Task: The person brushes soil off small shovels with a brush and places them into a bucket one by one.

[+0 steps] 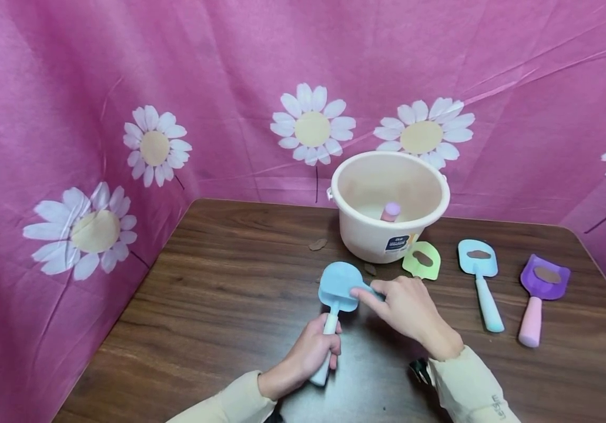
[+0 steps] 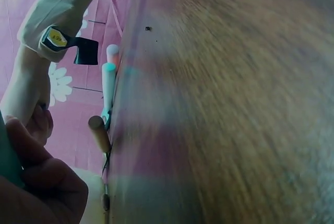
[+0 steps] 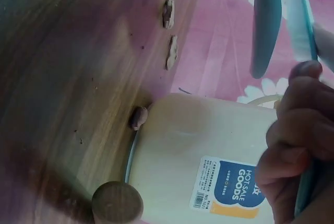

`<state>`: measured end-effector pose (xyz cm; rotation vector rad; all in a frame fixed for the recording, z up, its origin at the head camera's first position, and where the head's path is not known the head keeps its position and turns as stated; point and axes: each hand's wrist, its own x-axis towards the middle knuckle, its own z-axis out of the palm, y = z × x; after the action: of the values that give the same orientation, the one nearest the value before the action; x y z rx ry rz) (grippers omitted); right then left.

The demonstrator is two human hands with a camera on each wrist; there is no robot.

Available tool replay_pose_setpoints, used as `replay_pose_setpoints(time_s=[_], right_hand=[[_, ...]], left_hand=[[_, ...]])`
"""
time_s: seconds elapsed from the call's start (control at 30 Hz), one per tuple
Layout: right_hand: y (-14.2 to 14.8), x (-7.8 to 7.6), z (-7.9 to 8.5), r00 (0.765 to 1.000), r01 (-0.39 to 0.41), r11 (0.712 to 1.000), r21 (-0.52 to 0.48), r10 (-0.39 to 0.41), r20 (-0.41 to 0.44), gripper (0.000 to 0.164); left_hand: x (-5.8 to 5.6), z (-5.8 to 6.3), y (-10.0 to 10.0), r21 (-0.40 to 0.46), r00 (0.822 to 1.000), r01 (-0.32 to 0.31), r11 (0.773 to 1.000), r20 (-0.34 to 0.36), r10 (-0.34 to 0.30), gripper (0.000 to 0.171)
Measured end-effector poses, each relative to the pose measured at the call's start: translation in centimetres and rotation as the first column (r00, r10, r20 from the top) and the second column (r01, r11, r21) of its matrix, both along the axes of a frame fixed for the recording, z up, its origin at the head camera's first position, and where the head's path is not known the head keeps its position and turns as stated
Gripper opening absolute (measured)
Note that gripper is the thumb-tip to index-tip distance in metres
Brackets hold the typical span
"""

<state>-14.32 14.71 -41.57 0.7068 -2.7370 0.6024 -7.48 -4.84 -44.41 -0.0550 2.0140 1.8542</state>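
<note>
Curled round a pale handle, my left hand (image 1: 310,346) grips a light-blue toy shovel (image 1: 335,306), its blade pointing away from me. My right hand (image 1: 408,305) holds a second blue shovel (image 1: 342,278) by its handle, thumb along it. This blade overlaps the left shovel's blade in the head view, hiding most of it. In the right wrist view, a dark teal blade (image 3: 267,31) stands beside a lighter blade, above my right fingers (image 3: 300,125). Brown leaf-like pieces (image 1: 317,244) lie on the table near the blades.
A cream bucket (image 1: 368,241) stands at the back, with a purple-ended handle (image 1: 391,210) inside. To its right lie a green shovel (image 1: 429,271), a pale-blue shovel (image 1: 488,305) and a purple shovel (image 1: 531,314), each with a brown patch on its blade. A pink flowered cloth (image 1: 228,117) hangs behind.
</note>
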Motion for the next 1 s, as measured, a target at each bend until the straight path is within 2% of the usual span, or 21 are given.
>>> replay_pose_setpoints(time_s=[0.2,0.4,0.5,0.7,1.0], right_hand=[[-0.3,0.2,-0.2,0.997,0.017,0.998,0.068,-0.022,0.069,0.056],[-0.2,-0.3,-0.4,1.000,0.017,0.998,0.068,-0.018,0.020,0.056],[-0.1,-0.5,-0.5,0.999,0.039,0.997,0.067,-0.041,0.030,0.054],[0.4,-1.0,-0.6,0.988,0.148,0.988,0.037,-0.149,0.047,0.056],[0.5,-1.0,-0.3,0.981,0.189,0.980,-0.053,-0.187,0.046,0.057]], left_hand=[[-0.1,0.0,-0.1,0.002,1.000,0.000,1.000,-0.001,0.000,0.030],[0.1,0.3,-0.2,-0.033,1.000,0.019,0.999,-0.006,-0.019,0.022],[0.2,0.3,-0.2,-0.043,1.000,0.020,0.999,-0.009,-0.021,0.022],[0.5,0.4,-0.2,-0.045,1.000,0.023,0.999,-0.006,-0.023,0.023],[0.4,0.4,-0.3,-0.022,1.000,0.020,1.000,-0.003,-0.020,0.031]])
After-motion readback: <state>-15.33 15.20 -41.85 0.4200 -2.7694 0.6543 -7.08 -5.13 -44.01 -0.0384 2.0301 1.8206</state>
